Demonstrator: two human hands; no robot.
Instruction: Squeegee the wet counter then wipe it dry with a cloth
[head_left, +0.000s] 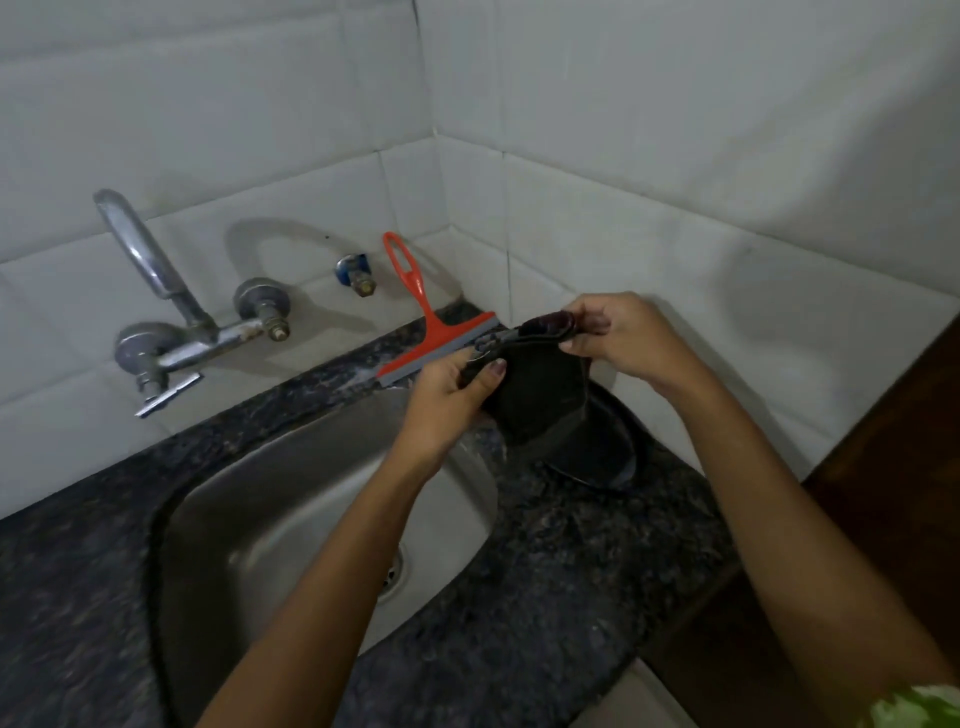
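Note:
A dark cloth (540, 395) hangs in the air above the right rim of the sink, stretched between both hands. My left hand (449, 400) pinches its left upper edge and my right hand (618, 332) grips its right upper corner. The orange squeegee (434, 332) stands propped against the tiled wall behind the sink, its grey blade resting on the dark speckled counter (550, 561), just behind my left hand. The counter looks wet near the squeegee blade.
A steel sink (291, 519) with a drain is sunk into the counter. A chrome tap (171, 312) and a small blue valve (356, 273) project from the white tiled wall. A dark round object (613, 441) lies behind the cloth. A wooden surface borders the right.

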